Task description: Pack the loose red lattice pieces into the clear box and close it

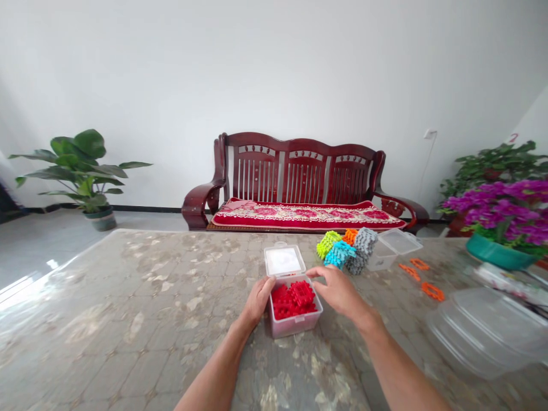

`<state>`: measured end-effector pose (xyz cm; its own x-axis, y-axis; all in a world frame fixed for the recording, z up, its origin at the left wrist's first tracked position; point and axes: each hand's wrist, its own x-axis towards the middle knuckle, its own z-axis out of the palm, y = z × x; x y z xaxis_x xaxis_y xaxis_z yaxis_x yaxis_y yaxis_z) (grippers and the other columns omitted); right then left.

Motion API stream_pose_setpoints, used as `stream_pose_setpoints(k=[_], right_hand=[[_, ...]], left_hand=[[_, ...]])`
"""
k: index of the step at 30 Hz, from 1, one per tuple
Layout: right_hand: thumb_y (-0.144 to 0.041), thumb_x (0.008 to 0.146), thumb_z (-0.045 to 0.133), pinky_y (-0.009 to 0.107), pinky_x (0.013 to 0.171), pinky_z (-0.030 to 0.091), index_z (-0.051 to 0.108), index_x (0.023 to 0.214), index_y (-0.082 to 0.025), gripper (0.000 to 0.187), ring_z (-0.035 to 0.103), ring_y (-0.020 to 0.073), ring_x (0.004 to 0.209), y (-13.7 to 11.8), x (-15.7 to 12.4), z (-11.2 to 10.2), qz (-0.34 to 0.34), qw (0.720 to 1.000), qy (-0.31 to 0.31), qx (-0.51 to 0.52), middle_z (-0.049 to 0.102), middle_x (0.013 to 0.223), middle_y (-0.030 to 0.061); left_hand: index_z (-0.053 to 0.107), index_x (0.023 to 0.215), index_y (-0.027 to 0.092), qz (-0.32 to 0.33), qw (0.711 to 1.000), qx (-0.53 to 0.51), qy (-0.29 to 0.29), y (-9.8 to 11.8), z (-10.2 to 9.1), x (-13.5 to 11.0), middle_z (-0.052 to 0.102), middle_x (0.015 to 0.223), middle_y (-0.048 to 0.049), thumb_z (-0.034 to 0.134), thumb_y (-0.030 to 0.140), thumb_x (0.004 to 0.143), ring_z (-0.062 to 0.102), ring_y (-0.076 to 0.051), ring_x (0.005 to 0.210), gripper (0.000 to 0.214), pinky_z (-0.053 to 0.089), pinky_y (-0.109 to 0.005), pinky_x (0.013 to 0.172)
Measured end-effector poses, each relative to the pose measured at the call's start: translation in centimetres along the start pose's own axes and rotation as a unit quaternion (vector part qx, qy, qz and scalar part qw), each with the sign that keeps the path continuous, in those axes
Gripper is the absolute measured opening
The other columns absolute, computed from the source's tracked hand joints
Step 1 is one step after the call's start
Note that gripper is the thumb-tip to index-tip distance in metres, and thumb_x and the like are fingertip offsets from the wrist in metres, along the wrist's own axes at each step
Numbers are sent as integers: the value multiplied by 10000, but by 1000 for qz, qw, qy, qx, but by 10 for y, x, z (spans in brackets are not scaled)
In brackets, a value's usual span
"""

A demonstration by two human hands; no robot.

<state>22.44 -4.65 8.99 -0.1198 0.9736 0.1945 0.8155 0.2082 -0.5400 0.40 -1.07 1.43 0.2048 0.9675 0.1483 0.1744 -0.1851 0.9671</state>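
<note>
A small clear plastic box stands on the table, filled with red interlocking pieces. Its hinged lid lies open behind it. My left hand presses against the box's left wall, fingers curled around it. My right hand rests at the box's right rim, fingers bent toward the back corner. Just behind my right hand lies a cluster of green, blue, orange and grey pieces.
A second open clear box sits behind the cluster. Three orange pieces lie loose to the right. Stacked clear lids and a teal pot of purple flowers occupy the right side. A wooden bench stands beyond the table.
</note>
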Motion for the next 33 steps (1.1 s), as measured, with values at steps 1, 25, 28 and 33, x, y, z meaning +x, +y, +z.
stream_pose_setpoints(k=[1,25,28,33], right_hand=[[-145,800,564,324,917,452,747,1056,-230,325,633,215,1008,-1,-1,-2,-5,1000,-8,-11,745,1032,49],[-127,705,684,352,936,410,709,1136,-263,453,573,241,1053,-18,-5,-3,-159,977,-94,-103,714,1127,38],[-96,713,645,326,886,419,717,1096,-244,417,582,221,985,-23,-4,-3,-142,983,-78,-92,727,1050,31],[-79,732,610,317,904,427,710,1113,-248,429,590,213,1008,-29,-2,0,-146,984,-82,-61,722,1095,24]], left_hand=[[706,817,149,2,1000,-6,-2,1,0,0,762,930,-77,398,552,886,637,-253,886,511,505,-363,857],[680,781,144,24,1000,-8,-13,-9,1,3,736,862,-68,374,543,910,611,-225,833,518,479,-343,815],[665,776,151,14,1000,-11,-12,-8,1,3,726,843,-60,379,551,899,600,-219,818,507,476,-335,798],[651,747,161,20,1000,-2,-6,-6,1,3,719,824,-59,384,573,885,599,-224,819,510,479,-338,800]])
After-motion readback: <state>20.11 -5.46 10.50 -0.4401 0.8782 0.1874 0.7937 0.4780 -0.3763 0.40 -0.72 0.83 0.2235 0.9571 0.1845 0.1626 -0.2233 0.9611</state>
